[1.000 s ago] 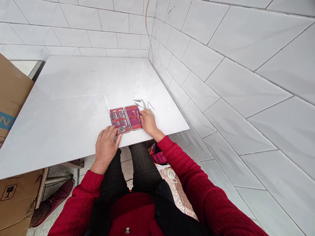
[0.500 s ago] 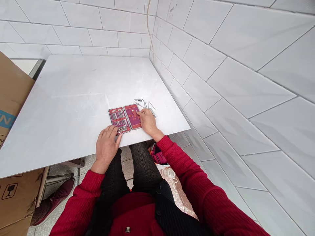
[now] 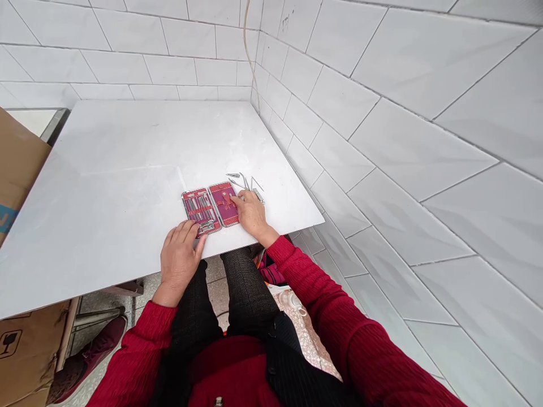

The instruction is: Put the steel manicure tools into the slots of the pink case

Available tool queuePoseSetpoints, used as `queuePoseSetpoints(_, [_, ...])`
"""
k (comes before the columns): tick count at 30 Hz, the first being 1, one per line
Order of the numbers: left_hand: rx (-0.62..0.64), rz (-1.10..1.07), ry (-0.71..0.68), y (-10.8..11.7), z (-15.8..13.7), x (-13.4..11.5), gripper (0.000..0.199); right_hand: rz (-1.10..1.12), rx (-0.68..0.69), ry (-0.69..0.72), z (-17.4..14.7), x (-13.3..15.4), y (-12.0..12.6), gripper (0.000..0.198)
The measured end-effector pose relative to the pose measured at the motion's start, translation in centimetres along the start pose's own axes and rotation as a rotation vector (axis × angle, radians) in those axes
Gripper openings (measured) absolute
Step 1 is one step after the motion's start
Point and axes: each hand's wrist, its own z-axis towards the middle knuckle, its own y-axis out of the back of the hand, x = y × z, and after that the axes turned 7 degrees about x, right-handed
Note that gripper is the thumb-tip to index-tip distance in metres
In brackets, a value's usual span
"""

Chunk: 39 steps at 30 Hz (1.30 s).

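Observation:
An open manicure case point(image 3: 223, 218) lies on the white table near its front edge, its red and purple inside facing up. Several slim metal tools point(image 3: 200, 204) sit under straps in its left half, and nail clippers point(image 3: 206, 226) are at that half's front. My left hand point(image 3: 180, 254) grips the near left corner, fingers over the edge and thumb along the front. At the right half, my right hand point(image 3: 251, 216) is closed on the case's side, fingertips at a small red strap point(image 3: 226, 198). Loose metal tools point(image 3: 245, 181) lie just beyond the right hand, partly covered by it.
The white table point(image 3: 106, 215) meets tiled walls at the back and right. A cardboard box point(image 3: 21, 164) stands at the left, with another box point(image 3: 29, 356) below the table. A thin cable point(image 3: 250, 62) hangs in the corner. A shoe point(image 3: 95, 350) shows at lower left.
The view has shifted slightly, so the case and table sit a little further left and lower. Both hands keep nearly the same place on the manicure case.

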Motion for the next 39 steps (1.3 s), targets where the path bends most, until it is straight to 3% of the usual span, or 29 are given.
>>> queuePoseSetpoints(7, [-0.018,-0.001,-0.015,0.0,0.1,0.0,0.036,0.085,-0.021,0.006,0.4,-0.6,2.8,0.041])
queuePoseSetpoints(11, [-0.032,0.003,-0.017,-0.1,0.1,0.0,0.034,0.046,-0.024,-0.121,2.0,-3.0,5.5,0.034])
queuePoseSetpoints(17, [-0.021,-0.008,-0.012,-0.1,0.0,0.0,0.035,-0.121,0.191,-0.364,5.0,-6.2,6.8,0.027])
queuePoseSetpoints(25, [0.004,-0.009,-0.001,0.0,0.0,0.0,0.037,-0.287,0.42,-0.366,9.5,-5.2,7.0,0.026])
queuePoseSetpoints(29, [0.014,-0.034,0.014,0.1,0.0,-0.1,0.037,-0.272,0.444,-0.348,10.3,-5.1,7.4,0.031])
queuePoseSetpoints(33, [0.018,-0.055,0.026,0.1,0.0,-0.2,0.037,-0.086,0.355,-0.368,9.8,-5.7,8.0,0.015])
queuePoseSetpoints(35, [0.021,-0.055,0.024,0.1,0.0,-0.2,0.037,0.129,0.327,-0.348,9.3,-5.5,8.1,0.007])
queuePoseSetpoints(39, [0.025,-0.038,0.023,0.2,0.0,-0.3,0.037,0.675,0.344,-0.289,8.3,-3.8,7.1,0.016])
